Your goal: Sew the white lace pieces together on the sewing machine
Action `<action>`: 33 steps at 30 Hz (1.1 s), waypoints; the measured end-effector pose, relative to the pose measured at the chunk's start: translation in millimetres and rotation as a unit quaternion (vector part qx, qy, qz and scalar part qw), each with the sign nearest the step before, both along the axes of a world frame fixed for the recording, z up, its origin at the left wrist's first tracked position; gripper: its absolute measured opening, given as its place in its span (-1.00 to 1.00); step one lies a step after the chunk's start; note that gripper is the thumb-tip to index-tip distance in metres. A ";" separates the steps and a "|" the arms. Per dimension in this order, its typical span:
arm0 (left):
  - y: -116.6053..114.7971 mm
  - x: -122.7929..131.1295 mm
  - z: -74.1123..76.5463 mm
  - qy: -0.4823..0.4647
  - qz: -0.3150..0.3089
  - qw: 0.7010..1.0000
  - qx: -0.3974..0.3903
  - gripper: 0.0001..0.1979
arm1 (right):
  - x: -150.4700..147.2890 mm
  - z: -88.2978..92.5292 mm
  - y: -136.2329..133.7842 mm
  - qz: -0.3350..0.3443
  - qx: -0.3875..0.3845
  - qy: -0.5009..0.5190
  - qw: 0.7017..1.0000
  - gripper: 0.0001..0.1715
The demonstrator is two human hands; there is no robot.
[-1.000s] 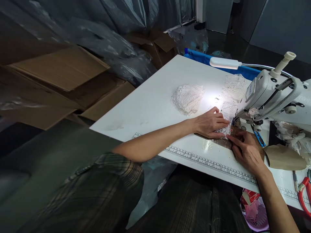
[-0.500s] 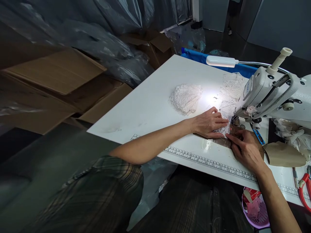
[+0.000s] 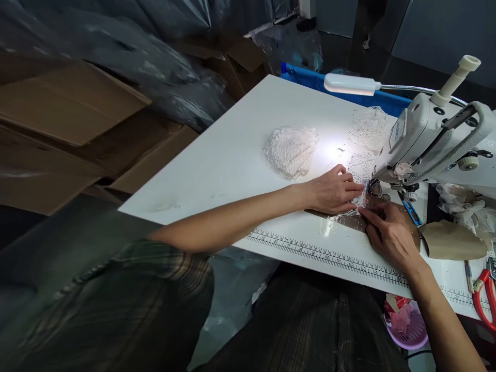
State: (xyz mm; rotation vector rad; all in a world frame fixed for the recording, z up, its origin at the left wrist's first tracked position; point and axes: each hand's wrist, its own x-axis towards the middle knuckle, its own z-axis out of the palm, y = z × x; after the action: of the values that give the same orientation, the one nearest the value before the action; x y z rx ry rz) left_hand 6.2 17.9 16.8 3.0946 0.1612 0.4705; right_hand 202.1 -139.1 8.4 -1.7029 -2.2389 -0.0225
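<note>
A white sewing machine [image 3: 430, 137] stands at the right of a white table [image 3: 240, 160]. My left hand [image 3: 333, 192] lies flat on a small piece of white lace [image 3: 354, 208] just left of the presser foot, fingers stretched toward the needle. My right hand [image 3: 389, 235] rests in front of the needle, its fingers pressed on the lace's near edge and on a brown patch of the table. A strip of lace [image 3: 366, 132] trails behind the machine, and a loose pile of lace [image 3: 290, 150] lies farther left under the lamp's light.
A white gooseneck lamp [image 3: 351, 84] hangs over the table. Red-handled scissors [image 3: 484, 299] and brown paper [image 3: 451, 240] lie at the right. A pink basket [image 3: 406, 328] sits below the table edge, which carries a printed ruler [image 3: 329, 256]. Cardboard boxes [image 3: 77, 119] and plastic sheeting fill the left.
Both hands have stayed pressed on the lace at the needle; the left hand has edged slightly toward the presser foot. The camera has swung a little, shifting the whole scene left.
</note>
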 end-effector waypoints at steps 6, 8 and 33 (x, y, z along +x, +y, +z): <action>12.8 6.3 4.6 0.010 -0.032 0.999 -0.012 -0.76 | -3.7 1.8 2.0 -0.017 -0.008 -0.010 1.000 -0.49; 13.4 6.3 3.0 -0.002 -0.034 0.999 -0.008 -0.73 | -3.7 1.6 2.1 -0.015 -0.006 0.000 1.000 -0.49; 9.6 4.5 -4.3 -0.024 -0.002 1.000 0.013 -0.68 | -5.3 -0.7 2.5 -0.029 0.016 0.029 0.999 -0.55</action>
State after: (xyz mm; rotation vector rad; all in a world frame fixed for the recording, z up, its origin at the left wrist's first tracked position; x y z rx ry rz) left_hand 10.7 27.4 12.4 3.1050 0.1487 0.5503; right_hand 196.7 -136.6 7.6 -1.7298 -2.1355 -0.0239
